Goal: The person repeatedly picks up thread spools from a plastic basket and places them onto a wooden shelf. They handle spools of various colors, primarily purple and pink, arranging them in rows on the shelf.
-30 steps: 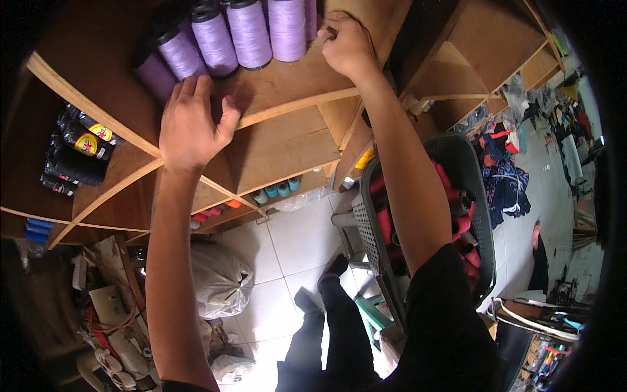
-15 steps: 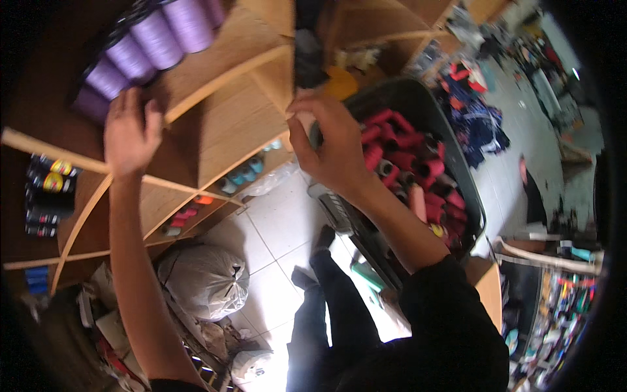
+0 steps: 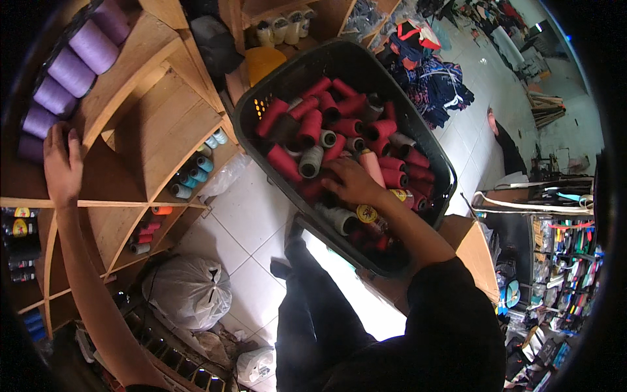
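My left hand (image 3: 63, 166) rests against the wooden shelf, fingers stretched out and holding nothing. Its fingertips are beside a row of purple thread cones (image 3: 73, 72) standing on that shelf. My right hand (image 3: 358, 184) reaches down into a black plastic basket (image 3: 251, 140), its fingers bent but apart over the thread spools. Closest to those fingertips is a grey thread spool (image 3: 311, 161), with red thread spools (image 3: 283, 162) around it. A pale pink spool (image 3: 371, 167) lies just beyond the hand. The undersides of the right fingers are partly hidden.
Lower shelf compartments hold teal spools (image 3: 198, 174), red spools (image 3: 149, 228) and black spools (image 3: 23, 245). A tied whitish plastic bag (image 3: 189, 294) stands on the tiled floor (image 3: 225, 222). Dark cloth (image 3: 434, 88) is heaped beyond the basket; a cardboard box (image 3: 467, 255) is at the right.
My right hand has gone from a raised pinch near the shelf down into the basket. The view has swung right, while my left hand stays by the purple cones.
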### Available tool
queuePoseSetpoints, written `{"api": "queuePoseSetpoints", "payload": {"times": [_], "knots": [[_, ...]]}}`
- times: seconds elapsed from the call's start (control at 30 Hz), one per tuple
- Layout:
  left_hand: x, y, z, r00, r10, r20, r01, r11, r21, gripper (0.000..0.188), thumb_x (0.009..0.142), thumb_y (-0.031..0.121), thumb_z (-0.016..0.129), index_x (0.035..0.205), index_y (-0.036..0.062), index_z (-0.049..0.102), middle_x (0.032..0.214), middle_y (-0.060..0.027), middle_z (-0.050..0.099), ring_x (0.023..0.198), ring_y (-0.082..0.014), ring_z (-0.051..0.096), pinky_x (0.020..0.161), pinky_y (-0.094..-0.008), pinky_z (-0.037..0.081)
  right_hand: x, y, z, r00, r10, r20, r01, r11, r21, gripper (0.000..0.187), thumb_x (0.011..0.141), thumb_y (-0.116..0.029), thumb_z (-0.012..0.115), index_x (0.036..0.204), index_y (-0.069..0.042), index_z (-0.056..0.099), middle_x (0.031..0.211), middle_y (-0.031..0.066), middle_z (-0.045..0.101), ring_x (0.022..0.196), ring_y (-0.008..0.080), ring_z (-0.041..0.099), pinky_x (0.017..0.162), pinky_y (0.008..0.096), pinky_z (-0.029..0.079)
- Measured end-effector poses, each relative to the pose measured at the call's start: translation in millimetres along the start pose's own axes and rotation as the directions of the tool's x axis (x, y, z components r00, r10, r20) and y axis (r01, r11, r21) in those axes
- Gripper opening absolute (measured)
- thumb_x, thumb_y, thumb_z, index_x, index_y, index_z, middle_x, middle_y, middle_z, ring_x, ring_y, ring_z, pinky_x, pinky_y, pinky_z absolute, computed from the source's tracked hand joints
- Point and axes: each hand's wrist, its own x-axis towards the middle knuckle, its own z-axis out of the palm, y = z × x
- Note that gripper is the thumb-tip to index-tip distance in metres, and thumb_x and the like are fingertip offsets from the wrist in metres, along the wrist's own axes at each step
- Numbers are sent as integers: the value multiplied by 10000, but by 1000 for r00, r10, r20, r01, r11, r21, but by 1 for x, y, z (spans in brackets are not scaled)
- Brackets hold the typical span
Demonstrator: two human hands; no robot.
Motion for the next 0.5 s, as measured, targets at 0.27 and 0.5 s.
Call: {"api": "queuePoseSetpoints", "payload": {"times": [0.27, 0.5], "knots": [[-5, -27, 5, 998, 35, 45, -36, 999, 18, 272, 1016, 197, 472, 1127, -40, 545, 1074, -233, 582, 1008, -408, 560, 913, -441, 439, -16, -30, -20, 992, 30, -126, -45, 992, -119, 411, 906, -305, 642, 1169, 3, 572, 1154, 228, 591, 1102, 413, 558, 980, 470, 433], [-7, -21, 9, 998, 55, 15, -56, 996, 64, 262, 1023, 201, 461, 1132, -24, 539, 1085, -227, 581, 1043, -402, 547, 935, -450, 421, -9, -22, -56, 996, 73, 46, -61, 974, -218, 344, 883, -282, 658, 1132, -48, 617, 1131, 232, 617, 1062, 420, 587, 932, 479, 465]]}}
